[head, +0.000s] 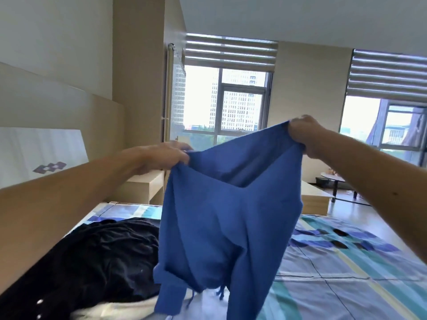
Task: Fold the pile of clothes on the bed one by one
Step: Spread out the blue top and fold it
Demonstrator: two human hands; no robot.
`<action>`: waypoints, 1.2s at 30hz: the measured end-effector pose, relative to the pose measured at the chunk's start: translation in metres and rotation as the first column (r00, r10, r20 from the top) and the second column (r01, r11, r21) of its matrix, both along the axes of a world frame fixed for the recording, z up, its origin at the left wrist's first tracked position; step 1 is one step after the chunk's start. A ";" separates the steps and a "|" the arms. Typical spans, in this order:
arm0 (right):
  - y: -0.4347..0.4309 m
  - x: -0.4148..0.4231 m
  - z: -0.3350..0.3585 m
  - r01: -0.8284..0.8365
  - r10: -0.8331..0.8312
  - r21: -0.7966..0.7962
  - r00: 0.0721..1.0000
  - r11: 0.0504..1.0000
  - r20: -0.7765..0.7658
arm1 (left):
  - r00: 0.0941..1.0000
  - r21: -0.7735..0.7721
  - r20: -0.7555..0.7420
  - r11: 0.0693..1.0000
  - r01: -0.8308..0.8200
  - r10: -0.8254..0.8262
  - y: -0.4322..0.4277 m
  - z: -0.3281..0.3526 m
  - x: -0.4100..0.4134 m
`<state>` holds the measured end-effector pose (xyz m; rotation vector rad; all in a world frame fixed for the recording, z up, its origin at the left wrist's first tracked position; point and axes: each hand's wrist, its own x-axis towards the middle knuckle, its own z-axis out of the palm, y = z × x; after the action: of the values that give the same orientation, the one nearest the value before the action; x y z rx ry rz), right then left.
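Your bed (346, 294), spread with a cotton sheet (328, 257) patterned in blue, teal and pale yellow blocks, lies before you. At its near left sits a heap of black clothes (97, 257), a white fabric piece (120, 308) under its near edge.

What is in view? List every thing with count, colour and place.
blue garment: one, blue, held up over the bed.
dark clothes: one heap, black, on the bed at left.
bed sheet: one, blue and teal checks, covering the bed.
headboard: one, beige, far left.
bedside table: one, beige, beyond the bed.
windows: two, dark frames, far wall, under striped blinds.
low table: one, dark legs, far right floor.
left grip: one, holds the garment's upper left edge.
right grip: one, holds its upper right edge.
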<state>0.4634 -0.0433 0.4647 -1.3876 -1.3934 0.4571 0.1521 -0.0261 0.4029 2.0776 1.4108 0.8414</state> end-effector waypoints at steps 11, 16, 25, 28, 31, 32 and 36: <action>-0.005 -0.026 -0.005 -0.133 -0.028 0.189 0.744 0.973 0.667 | 0.980 0.534 -0.052 0.834 -0.137 0.194 -0.005 0.009 0.076; -0.003 0.029 -0.032 0.037 -0.114 0.112 0.537 0.993 0.836 | 0.937 0.627 -0.092 0.751 -0.207 0.336 0.002 0.036 0.044; 0.001 0.073 -0.032 0.090 0.076 -0.220 0.759 0.971 0.647 | 0.890 0.419 -0.180 0.851 -0.316 0.419 -0.006 0.056 -0.001; -0.003 0.083 -0.023 0.047 0.081 -0.216 0.835 0.975 0.544 | 0.882 0.115 -0.196 0.903 -0.414 0.429 -0.017 0.063 -0.019; -0.002 0.084 -0.015 -0.043 0.134 -0.255 0.926 0.966 0.351 | 0.893 -0.104 -0.214 0.900 -0.423 0.395 -0.021 0.068 -0.024; -0.002 0.082 -0.013 -0.072 0.151 -0.269 0.946 0.961 0.287 | 0.909 -0.128 -0.171 0.906 -0.403 0.380 -0.020 0.069 -0.022; 0.002 0.080 0.002 -0.246 0.254 -0.256 0.967 0.935 -0.004 | 0.961 -0.202 0.146 0.958 -0.203 0.234 -0.011 0.082 -0.018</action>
<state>0.5438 -0.0412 0.4664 -1.4290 -1.5861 0.8106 0.1340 -0.0374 0.4847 1.6923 1.5804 0.9119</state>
